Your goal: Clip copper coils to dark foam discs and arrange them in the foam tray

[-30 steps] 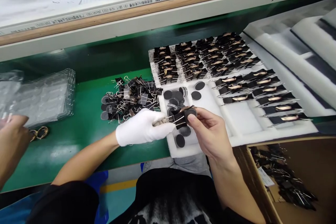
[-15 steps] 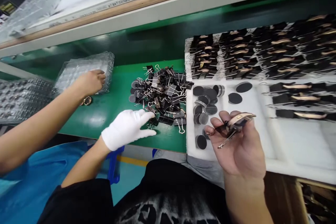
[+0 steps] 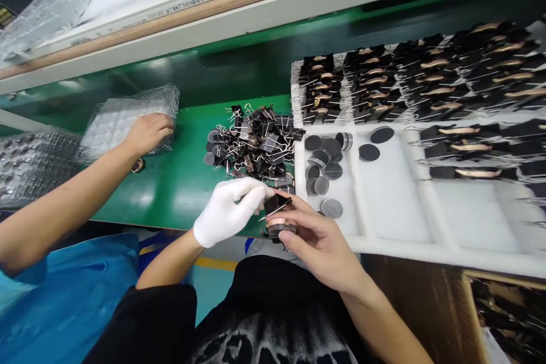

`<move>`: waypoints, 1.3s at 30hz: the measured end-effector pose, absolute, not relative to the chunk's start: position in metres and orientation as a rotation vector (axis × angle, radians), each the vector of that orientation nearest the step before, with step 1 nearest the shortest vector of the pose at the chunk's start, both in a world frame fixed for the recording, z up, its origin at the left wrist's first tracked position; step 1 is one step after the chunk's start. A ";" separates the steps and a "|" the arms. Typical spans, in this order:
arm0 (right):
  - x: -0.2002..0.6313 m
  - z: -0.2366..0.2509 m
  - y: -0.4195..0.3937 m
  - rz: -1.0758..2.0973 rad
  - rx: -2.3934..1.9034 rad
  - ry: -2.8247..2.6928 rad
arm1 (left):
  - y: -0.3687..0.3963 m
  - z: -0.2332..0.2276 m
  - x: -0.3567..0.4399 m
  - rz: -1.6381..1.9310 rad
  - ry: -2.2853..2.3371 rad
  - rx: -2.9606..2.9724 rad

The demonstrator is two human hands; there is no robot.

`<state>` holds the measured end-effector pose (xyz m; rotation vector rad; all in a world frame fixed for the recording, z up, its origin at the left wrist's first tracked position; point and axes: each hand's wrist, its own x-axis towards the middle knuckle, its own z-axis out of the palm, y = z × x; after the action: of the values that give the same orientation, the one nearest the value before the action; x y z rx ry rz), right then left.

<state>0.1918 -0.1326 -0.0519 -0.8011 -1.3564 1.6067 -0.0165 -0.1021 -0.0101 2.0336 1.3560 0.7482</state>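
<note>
Workpiece position: A round piece [image 3: 281, 228] is held over the near edge of the desk, left of the foam tray, with a black binder clip [image 3: 276, 203] at its far side.
Workpiece orientation: The round piece is seen almost edge-on, its long axis set left to right; its copper-coloured band is turned far, its dark face near.
Clip orientation: One wire handle is directed left and near.
Left grip [image 3: 230, 209]: White-gloved; closed on the left end of the clip.
Right grip [image 3: 318, 233]: Bare; the round piece is grasped between thumb and fingers.
Desk [image 3: 181, 179]: Green, glossy; a clip pile [image 3: 258, 145] is heaped left of the tray.
Shelf [image 3: 222, 5]: Mounted along the far side; papers are carried on it.
Foam tray [image 3: 362, 205]: White, divided; loose discs [image 3: 331, 208] are contained at left, clipped pieces [image 3: 443, 91] in far and right rows.
Clear plastic trays [image 3: 113, 119]: Stacked at left; touched by a co-worker's hand [image 3: 151, 132].
Box [image 3: 472, 310]: Located near right; dark clips are contained.
</note>
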 end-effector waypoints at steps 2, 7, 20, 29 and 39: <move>0.195 -0.052 -0.135 1.545 -0.857 -1.337 | -0.098 -0.006 -0.010 0.648 1.326 2.142; 0.208 -0.049 -0.136 1.445 -0.898 -1.320 | -0.089 0.002 -0.004 0.260 1.445 2.319; 0.209 -0.057 -0.139 1.269 -0.945 -1.199 | -0.112 -0.029 0.030 1.003 1.144 1.416; 0.213 -0.060 -0.145 1.239 -0.976 -1.197 | -0.102 -0.028 0.031 1.052 1.046 1.456; 0.225 -0.055 -0.136 1.133 -1.141 -1.310 | -0.079 0.007 0.018 0.860 1.220 1.757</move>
<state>0.2252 -0.1357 -0.0550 -1.1414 -1.3097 1.1332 0.0180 -0.0790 0.0067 1.7572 1.2200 0.8604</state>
